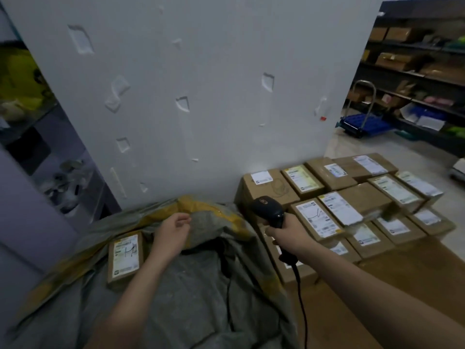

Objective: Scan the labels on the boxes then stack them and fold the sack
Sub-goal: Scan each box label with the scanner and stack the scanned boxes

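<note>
Last loose box [125, 256] lies flat on the sack [188, 285], label up, just left of the left forearm. It's a small taped cardboard carton, so I'd guess it's light and stiff enough to take by the two long sides with one hand. The tape could be a bit slick, though. The rest of the boxes [352, 197] are already packed in rows against the wall [201, 84] on the right, labels up.

The sack is a floppy woven grey thing with a yellow liner or edge. It's soft with no shape of its own, so for folding I reckon you grab it by the rim or corners.

The right hand [284, 233] has its fingers wrapped round the grip of the barcode scanner [269, 210], head pointing up and left, and its cable [300, 298] trails down toward the bottom edge. The left hand [173, 229] is at the sack's bunched-up mouth with fingers loosely curled. I honestly can't tell if it's pinching fabric or just hovering.

There's a dark opening under that hand, and I can't see whether any boxes are left inside. Labels are too blurry to read, and the lower tiers of the stack are mostly hidden.
</note>
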`<act>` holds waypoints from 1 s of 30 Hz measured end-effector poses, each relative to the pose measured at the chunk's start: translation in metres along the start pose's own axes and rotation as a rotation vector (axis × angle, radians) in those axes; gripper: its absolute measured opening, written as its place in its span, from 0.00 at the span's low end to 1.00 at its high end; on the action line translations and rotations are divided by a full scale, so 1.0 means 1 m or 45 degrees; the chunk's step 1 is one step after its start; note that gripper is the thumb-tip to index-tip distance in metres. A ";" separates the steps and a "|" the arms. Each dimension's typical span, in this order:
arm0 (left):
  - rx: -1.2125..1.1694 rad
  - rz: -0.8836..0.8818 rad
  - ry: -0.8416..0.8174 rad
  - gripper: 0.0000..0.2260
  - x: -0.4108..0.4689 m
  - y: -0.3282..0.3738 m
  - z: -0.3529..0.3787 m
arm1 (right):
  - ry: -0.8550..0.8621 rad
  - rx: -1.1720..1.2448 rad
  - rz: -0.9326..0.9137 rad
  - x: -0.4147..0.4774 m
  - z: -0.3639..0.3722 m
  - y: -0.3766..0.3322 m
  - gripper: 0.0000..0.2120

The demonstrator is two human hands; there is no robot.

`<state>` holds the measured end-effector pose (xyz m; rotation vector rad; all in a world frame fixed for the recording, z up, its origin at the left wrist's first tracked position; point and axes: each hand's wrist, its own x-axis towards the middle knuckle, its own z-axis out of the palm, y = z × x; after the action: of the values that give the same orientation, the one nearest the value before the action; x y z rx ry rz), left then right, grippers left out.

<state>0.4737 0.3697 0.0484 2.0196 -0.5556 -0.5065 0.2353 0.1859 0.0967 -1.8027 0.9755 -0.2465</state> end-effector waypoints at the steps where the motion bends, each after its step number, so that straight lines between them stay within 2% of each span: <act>1: -0.006 0.004 0.048 0.08 -0.002 0.007 0.010 | 0.016 -0.004 0.002 0.001 -0.012 0.003 0.05; 3: 0.002 -0.001 0.087 0.08 -0.010 0.027 0.036 | 0.047 0.002 0.011 0.008 -0.036 0.014 0.04; 9: 0.044 -0.029 0.009 0.15 -0.038 0.091 0.126 | 0.016 0.042 -0.054 0.023 -0.111 0.041 0.05; 12: 0.031 -0.034 0.056 0.16 -0.048 0.116 0.155 | -0.020 0.041 -0.102 0.025 -0.142 0.044 0.07; 17: 0.094 -0.071 0.048 0.19 -0.060 0.144 0.180 | 0.003 0.045 -0.102 0.027 -0.187 0.058 0.07; 22: 0.128 -0.043 0.102 0.20 -0.057 0.157 0.200 | -0.014 0.188 -0.037 0.031 -0.215 0.066 0.04; 26: 0.161 0.001 0.019 0.18 -0.053 0.159 0.216 | -0.051 0.278 -0.004 0.036 -0.223 0.068 0.06; 30: 0.136 -0.016 -0.003 0.21 -0.041 0.155 0.225 | -0.092 0.232 0.015 0.047 -0.222 0.079 0.06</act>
<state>0.2875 0.1687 0.0843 2.1254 -0.5830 -0.4956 0.0997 -0.0111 0.1176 -1.6287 0.8834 -0.2530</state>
